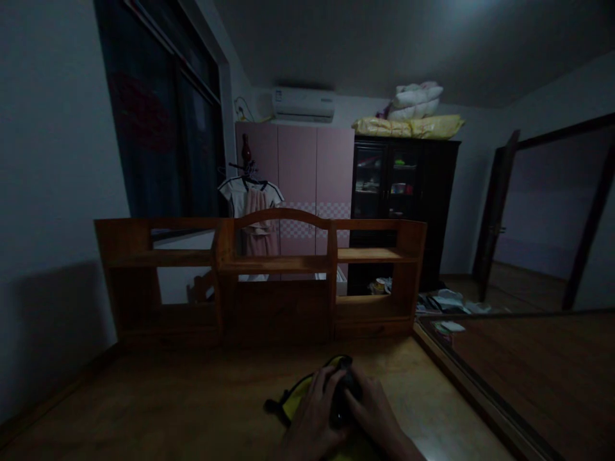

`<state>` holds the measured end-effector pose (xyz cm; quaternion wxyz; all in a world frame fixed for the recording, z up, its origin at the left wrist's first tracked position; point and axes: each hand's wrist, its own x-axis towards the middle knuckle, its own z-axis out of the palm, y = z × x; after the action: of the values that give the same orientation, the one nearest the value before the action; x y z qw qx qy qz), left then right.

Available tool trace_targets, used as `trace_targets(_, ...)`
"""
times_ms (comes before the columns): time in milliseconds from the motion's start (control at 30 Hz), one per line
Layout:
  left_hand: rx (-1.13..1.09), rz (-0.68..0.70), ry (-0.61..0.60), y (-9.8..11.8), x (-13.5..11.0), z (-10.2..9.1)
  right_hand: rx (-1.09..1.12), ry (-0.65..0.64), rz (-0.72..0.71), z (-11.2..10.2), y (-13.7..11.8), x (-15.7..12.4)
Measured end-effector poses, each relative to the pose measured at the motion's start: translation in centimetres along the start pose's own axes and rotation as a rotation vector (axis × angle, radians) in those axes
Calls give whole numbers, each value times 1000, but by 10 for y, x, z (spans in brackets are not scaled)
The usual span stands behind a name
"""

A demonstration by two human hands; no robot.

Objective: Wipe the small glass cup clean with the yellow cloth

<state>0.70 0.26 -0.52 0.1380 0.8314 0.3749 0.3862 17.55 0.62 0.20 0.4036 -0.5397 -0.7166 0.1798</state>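
Note:
On the wooden desk top (192, 397) lies a yellow fabric thing with black edging (296, 398), perhaps a pouch; its kind is hard to make out in the dim light. Over it, my left hand (314, 413) has its fingers curled against a small dark, shiny object (340, 410). My right hand (377, 406) closes on the same object from the other side, thumb pointing inward. The fingers cover much of the dark object, so its kind stays unclear. Part of the yellow fabric is hidden beneath both hands.
A wooden shelf unit (276, 264) stands along the desk's far edge. A wall (52, 320) borders the left side. Beyond are clothes on a rack (252, 198), a pink wardrobe (298, 166), a dark cabinet (435, 205), floor clutter (449, 299) and an open door (497, 218).

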Motion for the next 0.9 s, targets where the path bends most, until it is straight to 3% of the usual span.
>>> trace_targets(167, 29, -28, -86, -16, 1, 9, -46, -49, 4, -2, 0, 0)
trace_targets(367, 70, -99, -45, -33, 3, 25, -141, -88, 82, 1, 17, 2)
trace_targets(567, 32, -180, -72, -26, 5, 20, -131, -52, 122, 6, 25, 2)
trace_targets(900, -25, -143, -120, -14, 7, 4, -4, -57, 73, -4, 8, 4)
